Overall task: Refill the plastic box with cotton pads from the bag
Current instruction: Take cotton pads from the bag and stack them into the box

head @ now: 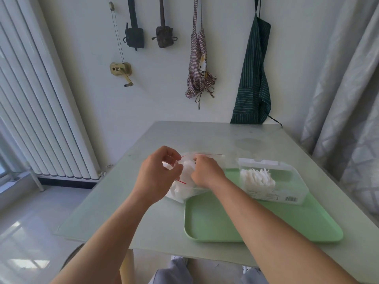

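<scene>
Now fingers (178,167) pinch bag (187,171) mouth.

Clear zip bag (184,177) with red seal strip, full of white cotton pads (187,171), mouth open. Plastic box (274,181) clear, lid open, partly filled, standing right of bag.

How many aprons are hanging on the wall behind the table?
2. A checked apron hangs near the middle; a dark green striped apron hangs to its right, beside the curtain. None seems hidden.
</scene>
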The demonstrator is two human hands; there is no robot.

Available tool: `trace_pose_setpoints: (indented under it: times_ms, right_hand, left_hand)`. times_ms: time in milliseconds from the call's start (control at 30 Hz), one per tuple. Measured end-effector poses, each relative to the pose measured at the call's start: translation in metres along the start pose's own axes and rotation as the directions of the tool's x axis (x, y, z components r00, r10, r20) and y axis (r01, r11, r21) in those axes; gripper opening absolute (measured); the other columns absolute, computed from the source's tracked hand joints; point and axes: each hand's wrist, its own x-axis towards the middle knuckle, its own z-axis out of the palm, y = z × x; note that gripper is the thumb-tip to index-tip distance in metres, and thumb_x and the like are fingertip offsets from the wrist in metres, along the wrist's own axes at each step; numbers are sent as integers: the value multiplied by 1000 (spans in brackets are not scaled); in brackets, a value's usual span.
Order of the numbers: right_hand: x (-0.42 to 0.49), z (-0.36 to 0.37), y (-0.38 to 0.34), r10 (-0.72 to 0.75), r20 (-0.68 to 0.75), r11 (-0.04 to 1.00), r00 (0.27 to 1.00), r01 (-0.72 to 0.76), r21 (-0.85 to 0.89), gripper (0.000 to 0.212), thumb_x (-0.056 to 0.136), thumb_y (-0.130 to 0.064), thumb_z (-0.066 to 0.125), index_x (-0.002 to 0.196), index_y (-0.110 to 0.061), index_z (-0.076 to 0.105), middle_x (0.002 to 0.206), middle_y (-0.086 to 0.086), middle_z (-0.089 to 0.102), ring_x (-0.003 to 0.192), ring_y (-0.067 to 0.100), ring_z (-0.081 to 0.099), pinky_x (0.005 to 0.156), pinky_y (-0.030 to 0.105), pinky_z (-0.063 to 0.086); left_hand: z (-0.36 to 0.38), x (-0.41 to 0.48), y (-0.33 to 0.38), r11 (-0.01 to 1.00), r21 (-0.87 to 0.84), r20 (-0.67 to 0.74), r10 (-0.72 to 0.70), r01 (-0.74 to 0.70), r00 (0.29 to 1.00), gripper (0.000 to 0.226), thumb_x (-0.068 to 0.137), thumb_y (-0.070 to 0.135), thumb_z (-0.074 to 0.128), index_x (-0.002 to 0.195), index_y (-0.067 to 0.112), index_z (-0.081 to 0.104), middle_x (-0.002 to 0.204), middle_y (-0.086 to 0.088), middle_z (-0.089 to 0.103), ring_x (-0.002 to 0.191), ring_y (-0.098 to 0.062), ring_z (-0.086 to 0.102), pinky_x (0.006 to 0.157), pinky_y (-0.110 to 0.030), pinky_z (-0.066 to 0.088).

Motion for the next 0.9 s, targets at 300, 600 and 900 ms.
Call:
trace_pose_setpoints:
  times_ms: [300,600,900]
  right_hand:
    - [8,-3,2,-77,16,997,997,77,2,35,85,-15,53,53,-17,39,59,-1,43,66,25,43,47,29,26]
    - [-29,-42,17,-146,-43,989,988,147,16,21,94,-11,45,85,-4,62,89,9,66,80,30,58,68,39,49]
    - [-55,-97,57,-14,11,849,1000,6,529,26,87,-19,55,95,3,67,80,10,63,75,20,58,76,45,60]
  left_hand:
    - [3,9,-5,999,-5,-10,-39,39,999,17,83,9,66,88,25,61,81,8,66,57,-20,70,60,-43,59]
    - [30,10,3,989,-101,-28,-115,111,993,13,87,5,60,90,17,60,91,-6,62,58,-26,69,51,-33,58]
    - [47,0,28,971,240,-11,6,-4,1000,18,77,50,68,90,38,63,107,15,54,106,-10,52,81,-29,42]
